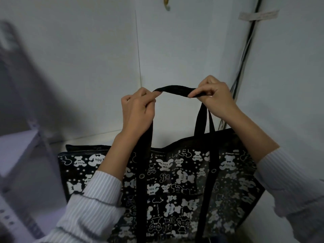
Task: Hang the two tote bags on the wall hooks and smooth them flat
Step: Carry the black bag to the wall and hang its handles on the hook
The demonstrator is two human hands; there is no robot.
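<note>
A large black tote bag (171, 186) printed with white bears hangs in front of me, held up by its black strap (173, 90). My left hand (138, 109) pinches the strap's left end and my right hand (213, 95) pinches its right end, so the strap spans taut between them. A wall hook (166, 4) sticks out of the white wall high above the strap, well apart from it. A second black bag edge (84, 148) shows behind the printed bag at the left.
A metal shelf rack (26, 151) stands at the left, blurred. Dark cables (245, 50) run down the wall corner at the right, under a strip of tape (259, 14). A vertical seam (138, 50) divides the white wall.
</note>
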